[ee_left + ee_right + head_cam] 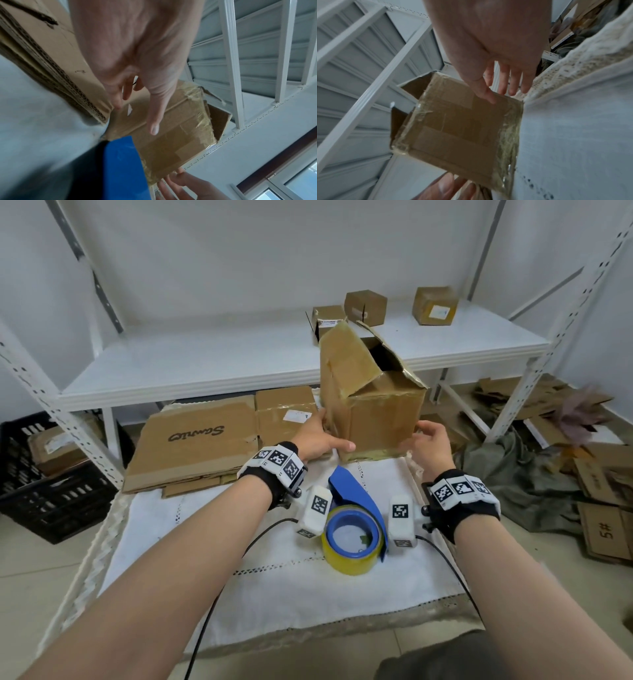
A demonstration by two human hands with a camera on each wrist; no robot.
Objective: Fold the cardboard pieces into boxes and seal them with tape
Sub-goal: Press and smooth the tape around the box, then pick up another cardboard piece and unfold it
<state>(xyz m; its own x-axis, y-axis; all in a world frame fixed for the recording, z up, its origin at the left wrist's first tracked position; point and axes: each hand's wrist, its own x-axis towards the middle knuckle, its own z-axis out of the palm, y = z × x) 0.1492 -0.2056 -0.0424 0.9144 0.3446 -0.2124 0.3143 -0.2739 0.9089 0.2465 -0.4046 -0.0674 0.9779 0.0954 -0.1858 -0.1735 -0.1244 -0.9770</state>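
A worn brown cardboard box (376, 412) stands upright at the far edge of the cloth-covered table, its torn top flaps partly open and old tape on its seams. My left hand (318, 436) is against its lower left corner, thumb along the front bottom edge and fingers straight on the left side. My right hand (430, 440) is at its lower right edge with relaxed fingers, thumb touching the front. In the wrist views the box (171, 142) (457, 128) fills the middle. A blue tape dispenser (356, 525) with a yellow roll lies between my wrists.
Flat cardboard sheets (195, 443) are stacked left of the box. A white metal rack (239, 364) behind holds small closed boxes (435, 306). A black crate (44, 474) sits on the floor at left, loose cardboard (603, 508) at right. White cloth (274, 577) covers the table.
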